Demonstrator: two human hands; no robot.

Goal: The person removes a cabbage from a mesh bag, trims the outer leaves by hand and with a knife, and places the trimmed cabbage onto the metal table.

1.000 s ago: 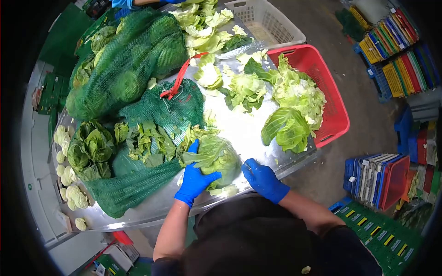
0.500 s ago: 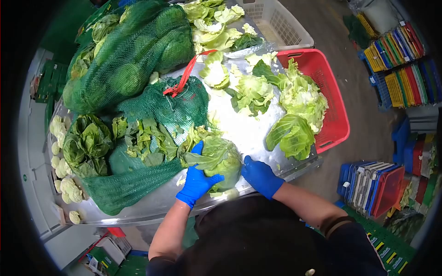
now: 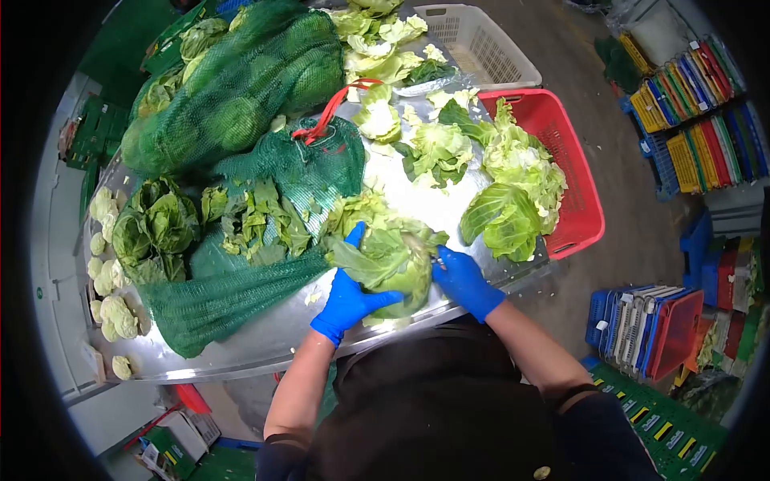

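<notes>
On steel table (image 3: pixel 241 353), near the front edge: one cabbage head (image 3: pixel 401 276) with slack outer leaves, braced by left hand (image 3: pixel 349 298), fingers spread and wrapped round its near-left side, and by right hand (image 3: pixel 464 280), curled against its right flank; pinching a leaf, a blade or nothing, cannot tell. Outer-leaf stripping seemingly in hand; next move likely calls for firm left-hand bracing while loose leaves get pulled clear. Against a second ago: right hand off the bare table and onto the head, leaves fanned wider.

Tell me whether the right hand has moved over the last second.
Yes. The right hand has slid in from the near edge of the table and now presses against the cabbage.
</notes>
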